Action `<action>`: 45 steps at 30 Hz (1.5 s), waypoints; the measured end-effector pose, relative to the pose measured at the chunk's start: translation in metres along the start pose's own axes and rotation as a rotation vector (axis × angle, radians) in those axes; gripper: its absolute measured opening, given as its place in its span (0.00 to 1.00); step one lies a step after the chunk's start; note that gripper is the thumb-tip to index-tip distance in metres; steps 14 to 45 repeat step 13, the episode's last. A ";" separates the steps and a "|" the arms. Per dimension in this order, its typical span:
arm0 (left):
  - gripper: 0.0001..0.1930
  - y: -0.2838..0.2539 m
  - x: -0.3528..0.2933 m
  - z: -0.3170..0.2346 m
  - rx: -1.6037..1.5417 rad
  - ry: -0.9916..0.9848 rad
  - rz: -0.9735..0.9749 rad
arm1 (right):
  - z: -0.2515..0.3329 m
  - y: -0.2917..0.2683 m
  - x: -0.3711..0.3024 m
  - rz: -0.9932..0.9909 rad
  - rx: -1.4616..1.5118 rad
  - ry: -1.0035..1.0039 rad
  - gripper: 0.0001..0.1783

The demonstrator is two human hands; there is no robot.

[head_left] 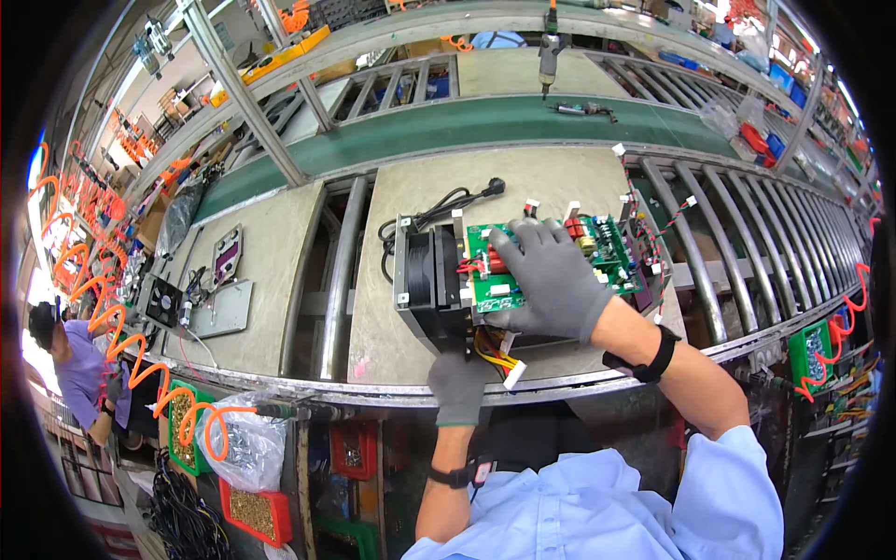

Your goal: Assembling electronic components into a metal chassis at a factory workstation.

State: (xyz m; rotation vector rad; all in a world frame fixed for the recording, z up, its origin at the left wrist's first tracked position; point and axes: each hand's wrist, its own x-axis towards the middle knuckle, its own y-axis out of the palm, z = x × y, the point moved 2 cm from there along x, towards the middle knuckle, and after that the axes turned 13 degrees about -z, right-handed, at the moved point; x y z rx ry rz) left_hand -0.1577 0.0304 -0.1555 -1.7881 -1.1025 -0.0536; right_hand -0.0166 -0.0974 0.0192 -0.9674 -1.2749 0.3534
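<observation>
A black chassis unit with a fan (434, 278) at its left end sits on a pale board on the roller line. A green circuit board (493, 291), crowded with parts, lies on top of it. My right hand (553, 280), in a grey glove, is spread over this board, fingers apart and palm down. My left hand (457, 387), also gloved, is at the unit's near left corner; its fingertips are hidden there. Beside it a bundle of coloured wires with a white connector (514, 375) hangs from the near side. A black power cord (453, 203) lies behind the fan.
Metal rollers (728, 247) run to the right. On the left a second pale board (266, 271) carries a fan panel and metal plates. A power screwdriver (551, 61) hangs over the green belt (420, 133). Screw bins (257, 513) sit below the edge; a co-worker (79, 364) is at far left.
</observation>
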 end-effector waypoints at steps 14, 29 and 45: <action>0.29 -0.083 0.029 -0.054 -0.542 -0.082 -0.122 | -0.001 -0.002 -0.008 -0.090 0.040 -0.001 0.52; 0.29 -0.083 0.029 -0.054 -0.542 -0.082 -0.122 | -0.001 -0.002 -0.008 -0.090 0.040 -0.001 0.52; 0.29 -0.083 0.029 -0.054 -0.542 -0.082 -0.122 | -0.001 -0.002 -0.008 -0.090 0.040 -0.001 0.52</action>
